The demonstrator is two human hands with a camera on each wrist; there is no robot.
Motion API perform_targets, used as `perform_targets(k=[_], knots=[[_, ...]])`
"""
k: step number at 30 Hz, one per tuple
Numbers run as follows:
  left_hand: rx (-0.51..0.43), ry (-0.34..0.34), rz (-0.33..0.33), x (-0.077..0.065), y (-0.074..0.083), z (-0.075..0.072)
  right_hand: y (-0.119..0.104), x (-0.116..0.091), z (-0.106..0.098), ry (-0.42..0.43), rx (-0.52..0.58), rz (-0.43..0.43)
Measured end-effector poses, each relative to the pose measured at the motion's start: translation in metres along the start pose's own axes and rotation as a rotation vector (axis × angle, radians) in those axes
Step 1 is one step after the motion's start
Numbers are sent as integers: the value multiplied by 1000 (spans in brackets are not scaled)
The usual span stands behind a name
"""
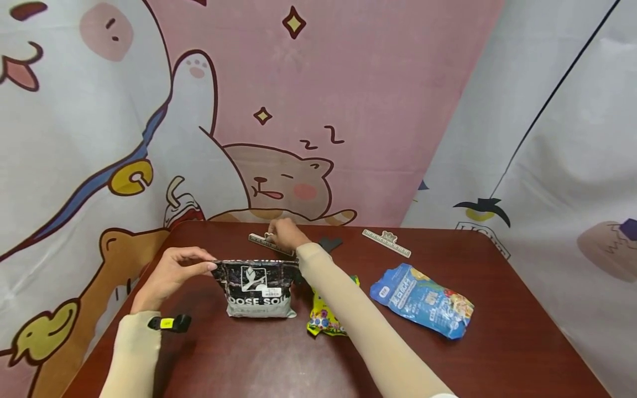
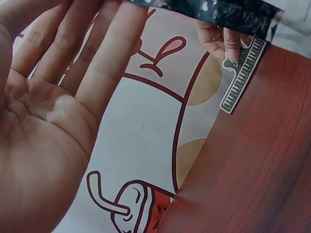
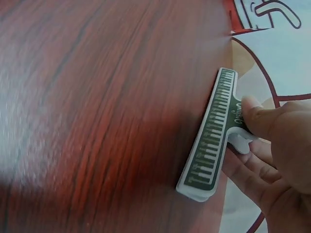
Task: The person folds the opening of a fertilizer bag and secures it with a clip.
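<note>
A black-and-white bag with "SOIL"-like lettering (image 1: pixel 259 290) stands upright on the table. My left hand (image 1: pixel 171 271) pinches its top left corner between thumb and fingers; the left wrist view shows that palm and the bag's dark top edge (image 2: pixel 218 17). Beyond the bag, at the table's back edge, my right hand (image 1: pixel 287 235) holds a long clip with a piano-key pattern (image 1: pixel 260 241). In the right wrist view, thumb and fingers pinch the handle of this clip (image 3: pixel 209 141), its long bar at or just above the tabletop. The right forearm hides part of the bag's right side.
A yellow packet (image 1: pixel 322 316) lies partly under the right forearm. To the right are a blue pouch (image 1: pixel 423 301) and, farther back, another long clip (image 1: pixel 385 243). A dark flat object (image 1: pixel 330 244) shows behind the forearm. A cartoon-printed cloth (image 1: pixel 348 110) hangs behind the table.
</note>
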State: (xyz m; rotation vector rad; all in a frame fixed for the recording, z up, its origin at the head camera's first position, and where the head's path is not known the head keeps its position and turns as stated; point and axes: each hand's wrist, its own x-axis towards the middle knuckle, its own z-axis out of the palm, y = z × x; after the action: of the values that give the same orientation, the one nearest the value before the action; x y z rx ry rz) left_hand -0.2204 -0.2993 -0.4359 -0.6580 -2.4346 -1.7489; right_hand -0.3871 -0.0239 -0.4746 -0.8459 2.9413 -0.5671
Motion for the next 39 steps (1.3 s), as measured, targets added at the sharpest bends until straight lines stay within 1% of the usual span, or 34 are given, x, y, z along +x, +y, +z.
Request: perform_targets(k=[7, 11, 20, 26, 33, 39], knots=[[11, -2, -6, -1, 0, 0, -1, -4, -3, -9, 199, 83], [12, 3, -6, 0, 0, 0, -2, -9, -11, -11, 269, 98], [-1, -6, 4, 2, 2, 0, -3, -18, -22, 28, 279, 50], [9, -8, -8, -1, 1, -1, -8, -25, -28, 27, 329, 56], [7, -7, -7, -2, 3, -1, -13, -34, -35, 72, 349, 39], [8, -8, -15, -2, 2, 0, -13, -45, -42, 122, 314, 41]])
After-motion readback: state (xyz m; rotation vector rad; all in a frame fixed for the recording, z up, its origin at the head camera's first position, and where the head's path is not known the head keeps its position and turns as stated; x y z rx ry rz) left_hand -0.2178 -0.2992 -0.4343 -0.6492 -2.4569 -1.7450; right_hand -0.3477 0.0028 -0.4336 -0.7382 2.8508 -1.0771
